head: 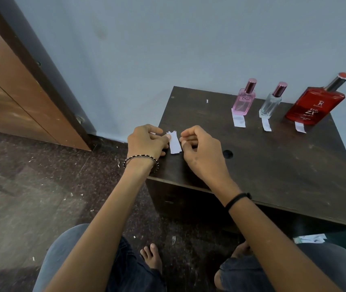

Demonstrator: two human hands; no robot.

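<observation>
Now the left hand [147, 142] pinches the strip [175, 145] over the bench [273, 165]; right hand [199, 148] curls just beside it, grip impossible to tell.

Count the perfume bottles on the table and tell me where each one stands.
3. The pink bottle stands at the back of the table, the clear bottle just right of it, and the big red bottle farthest right. None looks hidden.

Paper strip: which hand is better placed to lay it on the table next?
Probably the left hand: its thumb pinches the paper strip just over the table. The right hand hovers curled beside the strip; whether it grips it is unclear.
</observation>
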